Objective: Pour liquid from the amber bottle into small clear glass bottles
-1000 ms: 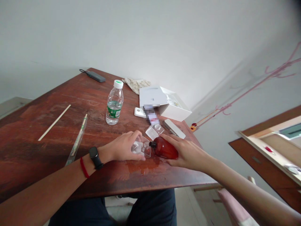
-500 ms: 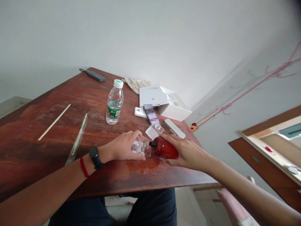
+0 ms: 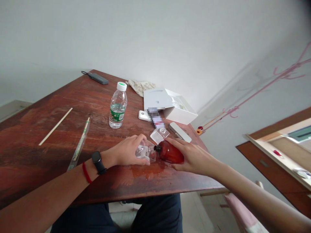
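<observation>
Wet patch [image 3: 145,173] on counter [image 3: 121,187], nearside of red bottle [image 3: 171,152]: possible skid. Your right grip [image 3: 191,158] holds that bottle, tipped; left grip [image 3: 130,150] clasps clear vessel [image 3: 142,151] at its mouth. A wobble could part them, spilling liquid.

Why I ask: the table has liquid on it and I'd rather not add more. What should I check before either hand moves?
1. Left hand has hold of the clear piece: ok, thumb and fingers are around it.
2. Right hand grips the red bottle: ok, the hand wraps its wide end.
3. Dark neck faces the clear piece: ok; whether they touch, cannot tell.
4. Liquid level inside the red bottle: cannot tell.
5. Table dry near the hands: not ok, a wet patch lies at its near side.
6. Water bottle upright and capped: ok, the white cap is on.
</observation>
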A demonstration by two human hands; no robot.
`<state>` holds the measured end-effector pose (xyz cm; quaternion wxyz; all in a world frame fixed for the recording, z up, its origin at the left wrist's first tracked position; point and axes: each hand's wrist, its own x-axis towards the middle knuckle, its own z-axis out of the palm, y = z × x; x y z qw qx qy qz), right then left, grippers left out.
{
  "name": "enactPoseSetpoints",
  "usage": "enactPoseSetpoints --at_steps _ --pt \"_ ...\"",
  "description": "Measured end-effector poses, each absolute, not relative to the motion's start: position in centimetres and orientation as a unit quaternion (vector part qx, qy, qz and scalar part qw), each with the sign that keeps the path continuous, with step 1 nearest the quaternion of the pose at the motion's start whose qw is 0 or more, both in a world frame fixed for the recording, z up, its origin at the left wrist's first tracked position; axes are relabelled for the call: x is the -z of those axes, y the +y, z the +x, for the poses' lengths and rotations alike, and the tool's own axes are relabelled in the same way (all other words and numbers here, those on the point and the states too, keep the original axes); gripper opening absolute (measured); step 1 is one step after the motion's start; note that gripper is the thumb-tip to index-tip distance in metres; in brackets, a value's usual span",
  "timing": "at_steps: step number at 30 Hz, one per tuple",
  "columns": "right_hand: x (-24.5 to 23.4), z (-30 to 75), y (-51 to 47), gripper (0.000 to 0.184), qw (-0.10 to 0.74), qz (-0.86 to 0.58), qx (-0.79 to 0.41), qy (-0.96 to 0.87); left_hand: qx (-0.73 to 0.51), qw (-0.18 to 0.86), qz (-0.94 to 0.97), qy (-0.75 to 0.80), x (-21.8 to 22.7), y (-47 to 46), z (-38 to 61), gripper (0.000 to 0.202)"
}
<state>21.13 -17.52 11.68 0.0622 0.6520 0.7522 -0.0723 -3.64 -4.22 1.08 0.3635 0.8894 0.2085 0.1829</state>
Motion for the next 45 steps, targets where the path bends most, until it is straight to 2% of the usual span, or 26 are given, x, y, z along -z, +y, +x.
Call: enactPoseSetpoints --at_steps 45 --pt "-11.74 21.05 -17.67 0.083 0.037 0.633 0.054 0.771 -0.184 0.363 0.888 0.214 -1.05 -4.17 -3.65 0.062"
